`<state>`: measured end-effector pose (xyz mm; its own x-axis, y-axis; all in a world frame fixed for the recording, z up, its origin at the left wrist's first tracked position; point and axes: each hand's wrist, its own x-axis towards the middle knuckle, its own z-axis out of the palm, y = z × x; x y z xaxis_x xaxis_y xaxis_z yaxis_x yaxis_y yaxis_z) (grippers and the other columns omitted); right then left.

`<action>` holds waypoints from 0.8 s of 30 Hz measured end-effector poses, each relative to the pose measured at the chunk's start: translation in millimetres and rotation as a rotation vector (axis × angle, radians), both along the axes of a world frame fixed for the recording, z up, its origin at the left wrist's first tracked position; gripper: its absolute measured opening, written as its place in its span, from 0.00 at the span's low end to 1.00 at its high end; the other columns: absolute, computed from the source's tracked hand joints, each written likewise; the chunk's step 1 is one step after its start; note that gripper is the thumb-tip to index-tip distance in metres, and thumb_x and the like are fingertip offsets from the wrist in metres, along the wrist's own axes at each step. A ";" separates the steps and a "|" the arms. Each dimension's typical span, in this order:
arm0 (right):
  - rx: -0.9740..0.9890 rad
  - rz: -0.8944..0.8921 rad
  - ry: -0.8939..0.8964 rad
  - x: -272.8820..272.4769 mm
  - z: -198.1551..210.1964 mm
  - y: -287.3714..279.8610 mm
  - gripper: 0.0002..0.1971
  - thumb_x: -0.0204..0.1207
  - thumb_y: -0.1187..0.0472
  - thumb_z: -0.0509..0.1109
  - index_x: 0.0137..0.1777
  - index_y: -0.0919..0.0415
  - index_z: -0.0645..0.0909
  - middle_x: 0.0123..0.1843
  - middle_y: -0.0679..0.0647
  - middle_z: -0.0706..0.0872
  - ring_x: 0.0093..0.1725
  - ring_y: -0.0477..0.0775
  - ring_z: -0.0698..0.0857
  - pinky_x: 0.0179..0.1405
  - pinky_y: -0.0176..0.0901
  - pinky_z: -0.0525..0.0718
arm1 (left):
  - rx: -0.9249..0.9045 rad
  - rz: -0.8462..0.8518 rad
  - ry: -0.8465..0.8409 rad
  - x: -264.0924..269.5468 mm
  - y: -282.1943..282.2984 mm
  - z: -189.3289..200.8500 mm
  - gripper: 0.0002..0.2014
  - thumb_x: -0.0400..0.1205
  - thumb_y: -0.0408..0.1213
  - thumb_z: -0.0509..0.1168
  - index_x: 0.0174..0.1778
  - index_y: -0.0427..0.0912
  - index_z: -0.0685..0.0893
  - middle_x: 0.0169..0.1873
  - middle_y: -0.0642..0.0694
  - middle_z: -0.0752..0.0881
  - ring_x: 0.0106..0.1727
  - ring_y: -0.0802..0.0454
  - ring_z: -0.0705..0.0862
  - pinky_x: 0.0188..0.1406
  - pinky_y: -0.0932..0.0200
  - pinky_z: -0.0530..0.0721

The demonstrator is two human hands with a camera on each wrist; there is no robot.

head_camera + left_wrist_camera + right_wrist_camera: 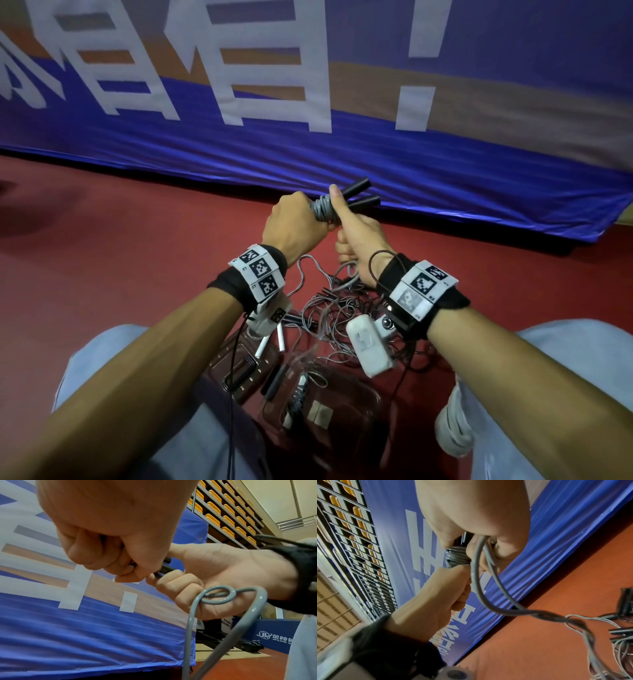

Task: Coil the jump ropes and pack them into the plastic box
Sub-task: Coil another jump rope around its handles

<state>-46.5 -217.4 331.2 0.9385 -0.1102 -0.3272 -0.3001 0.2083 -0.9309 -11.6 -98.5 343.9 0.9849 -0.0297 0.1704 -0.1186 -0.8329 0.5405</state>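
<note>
The left hand (291, 226) gripped the wound gray rope (322, 209); the right hand (356, 236) held the black handles (359, 195), which pointed away rightward.

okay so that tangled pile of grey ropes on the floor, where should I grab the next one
Probably by a black handle at the edge of the tangled pile, coming from above. The handles are rigid and lie exposed on the red floor, whereas the thin grey cords cross one another and would drag neighbours along.

Red floor (120, 240), blue lettered banner (342, 154), orange stadium seats (228, 520) behind.
</note>
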 end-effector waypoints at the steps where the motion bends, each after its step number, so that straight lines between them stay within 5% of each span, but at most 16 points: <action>1: 0.022 0.018 0.006 -0.2 -0.1 -0.9 0.28 0.73 0.30 0.75 0.35 0.54 0.75 0.21 0.47 0.62 0.18 0.45 0.60 0.17 0.36 0.59 | 0.014 0.001 -0.013 -0.1 -0.3 0.0 0.19 0.70 0.56 0.77 0.35 0.43 0.85 0.30 0.48 0.85 0.36 0.42 0.86 0.37 0.48 0.87; 7: 0.016 0.116 -0.004 1.6 7.7 -9.9 0.28 0.73 0.29 0.74 0.42 0.56 0.77 0.23 0.46 0.61 0.19 0.44 0.58 0.20 0.38 0.56 | 0.135 0.013 -0.094 3.7 1.3 5.9 0.17 0.73 0.55 0.75 0.38 0.43 0.85 0.30 0.48 0.82 0.34 0.39 0.83 0.32 0.53 0.78; 11: -0.243 0.111 -0.031 2.7 -0.5 -1.5 0.30 0.81 0.29 0.62 0.37 0.57 0.77 0.21 0.47 0.69 0.17 0.47 0.66 0.19 0.37 0.65 | 0.194 0.011 -0.034 9.0 -0.8 0.7 0.12 0.75 0.47 0.71 0.35 0.42 0.81 0.27 0.49 0.78 0.32 0.39 0.82 0.32 0.54 0.75; 13: -0.513 0.146 -0.068 3.2 -10.0 1.8 0.27 0.85 0.35 0.61 0.34 0.56 0.76 0.23 0.49 0.75 0.22 0.53 0.75 0.27 0.43 0.72 | 0.193 -0.005 0.042 10.6 -2.0 -3.9 0.14 0.75 0.48 0.69 0.34 0.41 0.79 0.28 0.47 0.78 0.33 0.39 0.80 0.34 0.54 0.76; 16: -0.641 0.247 -0.072 0.2 -14.2 -2.0 0.20 0.87 0.51 0.63 0.43 0.66 0.85 0.26 0.53 0.81 0.25 0.56 0.81 0.33 0.47 0.80 | 0.237 0.015 0.113 16.2 2.6 -9.7 0.11 0.74 0.43 0.70 0.34 0.42 0.77 0.33 0.44 0.83 0.34 0.39 0.82 0.36 0.53 0.80; 21: -0.686 0.240 -0.140 -3.0 3.9 -15.5 0.19 0.88 0.57 0.64 0.36 0.59 0.88 0.12 0.40 0.74 0.13 0.38 0.71 0.21 0.36 0.69 | 0.331 0.055 0.130 22.8 5.0 -16.3 0.09 0.74 0.39 0.70 0.34 0.42 0.76 0.34 0.44 0.82 0.36 0.40 0.82 0.36 0.52 0.81; 24: -0.816 0.201 -0.177 1.8 11.8 -28.9 0.20 0.86 0.53 0.68 0.38 0.65 0.91 0.15 0.44 0.71 0.14 0.43 0.67 0.17 0.36 0.63 | 0.404 0.009 0.130 18.3 -2.3 -23.0 0.08 0.75 0.39 0.70 0.38 0.42 0.77 0.34 0.44 0.79 0.35 0.41 0.80 0.36 0.53 0.79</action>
<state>-44.7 -246.2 343.0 0.9952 -0.0731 -0.0651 -0.0957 -0.5884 -0.8029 6.7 -100.9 321.0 0.9980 -0.0595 0.0207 -0.0623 -0.9816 0.1803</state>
